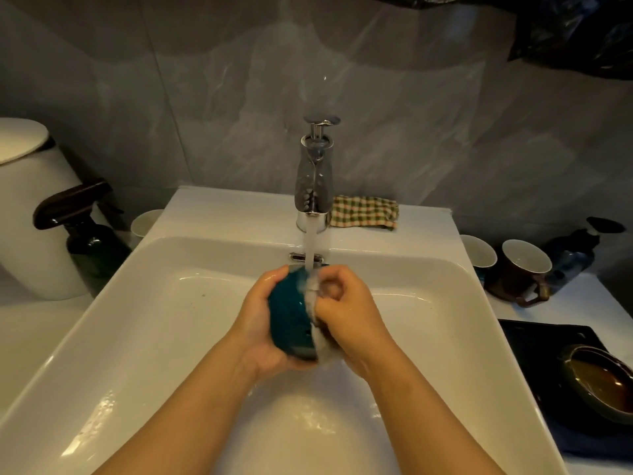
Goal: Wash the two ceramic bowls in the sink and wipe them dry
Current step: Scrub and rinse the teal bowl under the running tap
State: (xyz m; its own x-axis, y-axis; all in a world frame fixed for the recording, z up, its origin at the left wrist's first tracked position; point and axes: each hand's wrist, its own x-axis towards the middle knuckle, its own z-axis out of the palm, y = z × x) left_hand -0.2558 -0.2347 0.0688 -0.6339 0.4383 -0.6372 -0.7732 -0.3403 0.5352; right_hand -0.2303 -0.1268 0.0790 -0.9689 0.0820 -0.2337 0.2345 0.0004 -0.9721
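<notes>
Dark spray bottle (89, 242) beside a white bin (32, 214), left; brown mug (519, 277) beside a pump bottle (577, 260), right.

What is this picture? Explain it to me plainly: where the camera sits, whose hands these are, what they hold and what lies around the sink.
No machine here: a person wears one camera on the head, looking down at their own bare hands. The left hand grips a teal bowl, tipped on its side, over the white sink, under water running from the tap. The right hand, fingers curled, works at the bowl's opening. The pale foamy stuff there may be a sponge; I cannot tell. Behind the tap lies a checked cloth. To the right are a brown mug and a brown bowl on a dark mat; to the left, a spray bottle.
</notes>
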